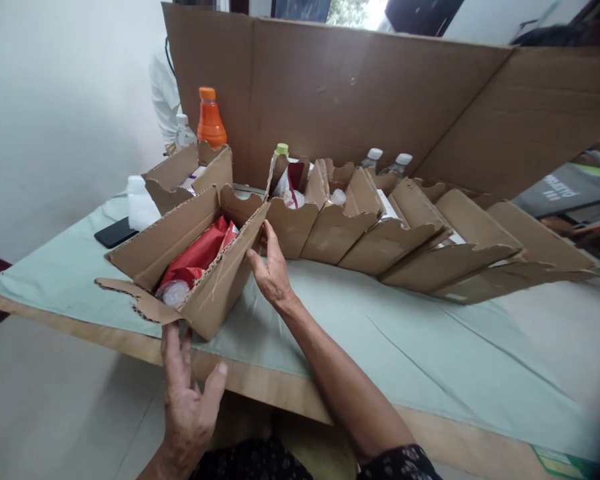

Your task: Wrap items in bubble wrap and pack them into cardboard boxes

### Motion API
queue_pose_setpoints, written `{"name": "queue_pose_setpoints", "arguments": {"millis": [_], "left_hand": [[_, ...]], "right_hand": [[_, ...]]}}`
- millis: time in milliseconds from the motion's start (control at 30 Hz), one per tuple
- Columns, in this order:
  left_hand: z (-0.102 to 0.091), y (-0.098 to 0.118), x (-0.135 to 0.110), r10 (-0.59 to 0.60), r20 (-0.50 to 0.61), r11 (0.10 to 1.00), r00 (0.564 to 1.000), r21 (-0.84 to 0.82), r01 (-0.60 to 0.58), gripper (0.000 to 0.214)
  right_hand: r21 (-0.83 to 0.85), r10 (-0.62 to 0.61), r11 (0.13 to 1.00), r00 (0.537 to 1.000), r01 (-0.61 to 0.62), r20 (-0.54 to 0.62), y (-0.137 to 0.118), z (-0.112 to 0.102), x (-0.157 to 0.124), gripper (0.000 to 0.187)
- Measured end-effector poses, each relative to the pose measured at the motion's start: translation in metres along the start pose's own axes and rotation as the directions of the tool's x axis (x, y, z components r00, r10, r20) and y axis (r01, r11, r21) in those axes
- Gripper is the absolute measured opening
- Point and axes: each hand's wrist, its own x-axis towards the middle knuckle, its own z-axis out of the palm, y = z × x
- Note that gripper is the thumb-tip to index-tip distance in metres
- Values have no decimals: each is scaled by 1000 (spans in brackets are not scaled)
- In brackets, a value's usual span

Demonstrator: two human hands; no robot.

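An open-topped cardboard box sits near the front left edge of the table. In it lie a red packet and a clear, rounded plastic item. The box's scalloped front flap leans outward. My left hand is just in front of this box, fingers stretched up to the underside of the flap and thumb held apart. Against the outside of the right wall rests my right hand, its fingers extended and thumb touching the cardboard. Part of its fingertips is hidden behind the wall.
More cardboard boxes lean in a row to the right. Another box stands behind, near an orange bottle. A black phone and white tissue pack lie left. A tall cardboard panel backs the green-covered table.
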Motion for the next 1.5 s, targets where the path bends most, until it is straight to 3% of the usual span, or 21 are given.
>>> {"name": "queue_pose_setpoints", "arguments": {"millis": [300, 567, 800, 1100, 1267, 1367, 1500], "left_hand": [[6, 2, 5, -5, -35, 1000, 999, 1, 5, 94], [12, -7, 20, 40, 42, 997, 998, 62, -43, 86], [24, -16, 74, 131, 175, 979, 976, 134, -156, 88], [75, -44, 163, 158, 335, 965, 929, 146, -217, 90], [86, -67, 173, 109, 361, 964, 926, 190, -187, 89], [80, -73, 161, 42, 498, 932, 866, 292, -213, 82], [63, -63, 136, 45, 715, 802, 697, 391, -452, 68]], "right_hand": [[-7, -121, 993, 985, 121, -119, 12, 17, 9, 76], [-97, -149, 986, 977, 135, -152, 24, 23, -1, 60], [16, 173, 985, 960, -174, -218, 61, 24, -12, 42], [80, 249, 968, 947, -237, -205, 69, 26, -10, 32], [97, 257, 965, 945, -242, -200, 71, 26, -10, 33], [106, 257, 965, 947, -240, -195, 71, 26, -10, 32], [117, 250, 966, 954, -232, -168, 71, 25, -11, 26]]}}
